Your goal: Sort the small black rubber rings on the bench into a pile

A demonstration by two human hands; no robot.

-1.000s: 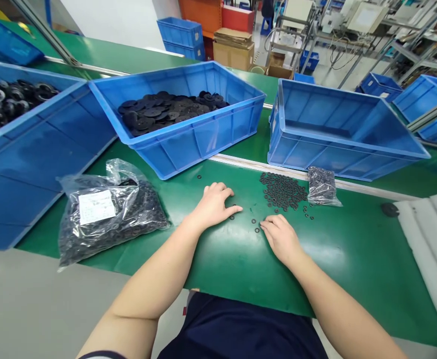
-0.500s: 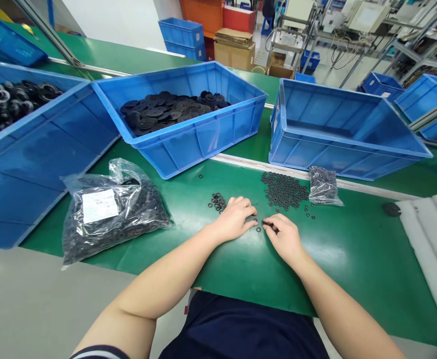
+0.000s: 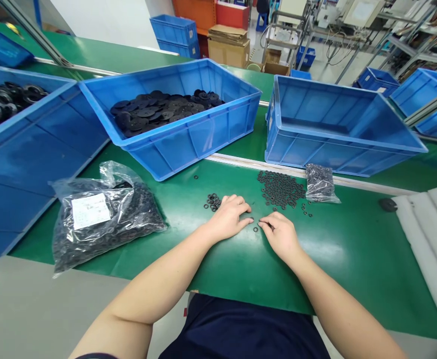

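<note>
My left hand (image 3: 230, 218) rests on the green tabletop, thumb stretched out and apart from the bent fingers, with nothing visible between them. A small black ring (image 3: 255, 229) lies flat just beyond its thumb tip. Opposite it, my right hand (image 3: 280, 234) is pinched, fingertips together around a small black ring that is mostly hidden. Beside the left hand sits a small cluster of black rings (image 3: 213, 201). A larger spread of black rings (image 3: 281, 188) lies behind the right hand, with a few strays at its right edge.
A big clear bag of black parts (image 3: 108, 217) lies at left, a smaller bag (image 3: 320, 183) at right. Behind stand a blue bin (image 3: 188, 142) of black discs and another blue bin (image 3: 338, 149). White foam padding (image 3: 427, 234) edges the right side.
Both hands stay close together over the table, with the left thumb and right fingertips shifting slightly. The whole view has drifted a little to the left.
</note>
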